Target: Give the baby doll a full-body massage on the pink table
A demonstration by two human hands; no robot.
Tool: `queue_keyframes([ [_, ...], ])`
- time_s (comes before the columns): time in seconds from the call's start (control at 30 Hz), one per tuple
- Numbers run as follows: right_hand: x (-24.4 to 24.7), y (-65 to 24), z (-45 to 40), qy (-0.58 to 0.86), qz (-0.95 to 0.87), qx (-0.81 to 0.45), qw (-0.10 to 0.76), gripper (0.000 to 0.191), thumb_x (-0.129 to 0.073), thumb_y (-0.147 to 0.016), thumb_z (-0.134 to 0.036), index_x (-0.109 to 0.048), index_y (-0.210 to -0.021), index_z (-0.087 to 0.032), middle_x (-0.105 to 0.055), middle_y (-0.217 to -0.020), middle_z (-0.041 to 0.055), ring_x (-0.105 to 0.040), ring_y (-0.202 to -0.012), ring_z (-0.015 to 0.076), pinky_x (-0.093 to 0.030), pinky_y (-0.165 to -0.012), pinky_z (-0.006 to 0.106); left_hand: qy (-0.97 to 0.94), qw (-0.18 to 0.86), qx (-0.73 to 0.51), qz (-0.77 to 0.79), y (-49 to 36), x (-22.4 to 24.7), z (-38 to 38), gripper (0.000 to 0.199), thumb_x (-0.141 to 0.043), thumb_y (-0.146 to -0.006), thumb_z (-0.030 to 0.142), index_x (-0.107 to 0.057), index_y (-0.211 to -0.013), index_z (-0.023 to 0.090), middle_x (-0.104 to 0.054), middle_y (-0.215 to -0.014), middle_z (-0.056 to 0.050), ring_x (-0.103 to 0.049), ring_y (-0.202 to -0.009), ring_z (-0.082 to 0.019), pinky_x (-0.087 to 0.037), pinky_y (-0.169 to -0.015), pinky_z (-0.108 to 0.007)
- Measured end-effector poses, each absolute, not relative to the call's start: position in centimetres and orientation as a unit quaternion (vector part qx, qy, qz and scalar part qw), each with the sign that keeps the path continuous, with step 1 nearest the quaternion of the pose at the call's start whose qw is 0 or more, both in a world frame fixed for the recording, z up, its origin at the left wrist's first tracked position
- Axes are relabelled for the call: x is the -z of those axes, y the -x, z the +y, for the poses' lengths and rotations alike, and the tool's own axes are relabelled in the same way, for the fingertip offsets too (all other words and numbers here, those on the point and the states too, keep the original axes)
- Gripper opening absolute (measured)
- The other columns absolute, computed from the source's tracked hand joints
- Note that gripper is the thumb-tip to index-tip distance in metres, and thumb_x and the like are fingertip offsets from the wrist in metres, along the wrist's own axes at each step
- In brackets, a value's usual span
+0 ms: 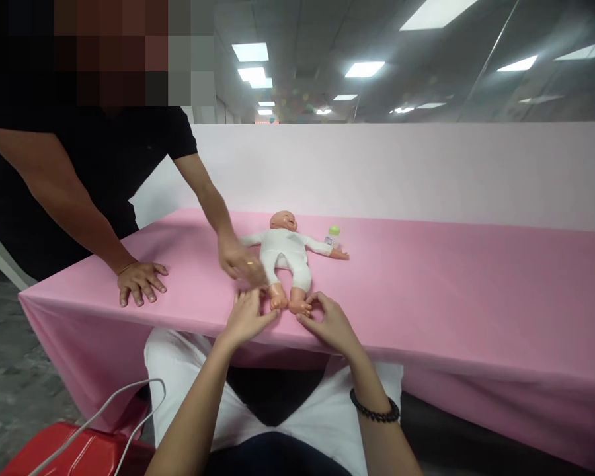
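A baby doll [283, 250] in a white suit lies on its back on the pink-covered table, arms spread and feet toward me. Beside the foot on the left is my left hand [248, 317], thumb and fingers apart, with its thumb near the toes. My right hand [330, 322] is at the other foot, thumb and fingers curved around its toes. A small bottle [333, 236] with a green cap stands by the doll's outstretched hand on the right.
Another person in a black shirt [129, 158] leans over the pink table [451, 297] from the left. One hand [141, 281] lies flat; the other [242, 263], blurred, is beside the doll's leg. A red stool [74, 453] and white cable are at lower left.
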State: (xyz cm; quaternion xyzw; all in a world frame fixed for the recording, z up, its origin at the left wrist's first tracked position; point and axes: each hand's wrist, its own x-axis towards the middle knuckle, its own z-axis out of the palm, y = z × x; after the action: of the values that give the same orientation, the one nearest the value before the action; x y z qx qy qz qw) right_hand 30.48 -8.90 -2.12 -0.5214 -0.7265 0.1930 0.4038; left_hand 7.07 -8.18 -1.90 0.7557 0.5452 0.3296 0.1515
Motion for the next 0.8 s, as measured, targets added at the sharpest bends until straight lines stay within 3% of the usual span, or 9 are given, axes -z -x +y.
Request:
queue_keyframes([
  [0.27,2.2,-30.4,-8.9,0.523,-0.719,-0.203,0.410,0.028,-0.071,-0.078,-0.045,-0.056,-0.088,-0.024,-0.071,-0.089,0.0025,-0.065,-0.081,0.0228,-0.049,-0.075,0.034,-0.749,0.126,-0.336,0.557,-7.1,2.1,-8.1,0.033,-0.072,-0.082,0.049,-0.055,-0.095,0.023,-0.066,-0.102,-0.006,-0.060,-0.106,-0.030,-0.037,-0.105,-0.049],
  [0.47,2.3,-30.7,-9.2,0.526,-0.707,-0.219,0.419,0.045,-0.079,-0.070,-0.050,-0.055,-0.096,-0.023,-0.068,-0.099,0.0049,-0.065,-0.090,0.0251,-0.050,-0.081,0.037,-0.766,0.102,-0.315,0.551,-7.1,2.0,-8.1,0.040,-0.077,-0.075,0.053,-0.053,-0.078,0.022,-0.061,-0.095,-0.006,-0.055,-0.101,-0.029,-0.038,-0.099,-0.045],
  [0.6,1.4,-32.2,-9.7,0.458,-0.725,-0.320,0.403,0.066,-0.087,-0.060,-0.054,-0.058,-0.112,-0.023,-0.065,-0.120,0.0081,-0.063,-0.111,0.0290,-0.050,-0.096,0.042,-0.832,0.182,-0.246,0.463,-5.5,0.5,-9.2,0.052,-0.082,-0.064,0.063,-0.055,-0.077,0.022,-0.059,-0.096,-0.005,-0.052,-0.102,-0.029,-0.039,-0.098,-0.044],
  [0.7,0.9,-33.2,-10.1,0.407,-0.705,-0.385,0.434,0.056,-0.077,-0.072,-0.059,-0.060,-0.113,-0.025,-0.063,-0.126,0.0084,-0.060,-0.117,0.0280,-0.048,-0.102,0.043,-0.864,0.279,-0.203,0.366,-3.3,-0.8,-11.1,0.057,-0.083,-0.061,0.067,-0.055,-0.079,0.022,-0.061,-0.100,-0.003,-0.053,-0.103,-0.027,-0.037,-0.104,-0.042],
  [0.8,1.2,-32.5,-11.5,0.456,-0.662,-0.343,0.487,0.041,-0.073,-0.079,-0.055,-0.062,-0.104,-0.024,-0.067,-0.113,0.0077,-0.062,-0.109,0.0266,-0.047,-0.101,0.044,-0.862,0.347,-0.189,0.318,-1.9,-1.1,-13.7,0.059,-0.086,-0.060,0.066,-0.055,-0.083,0.022,-0.064,-0.105,-0.003,-0.053,-0.109,-0.026,-0.040,-0.100,-0.037],
])
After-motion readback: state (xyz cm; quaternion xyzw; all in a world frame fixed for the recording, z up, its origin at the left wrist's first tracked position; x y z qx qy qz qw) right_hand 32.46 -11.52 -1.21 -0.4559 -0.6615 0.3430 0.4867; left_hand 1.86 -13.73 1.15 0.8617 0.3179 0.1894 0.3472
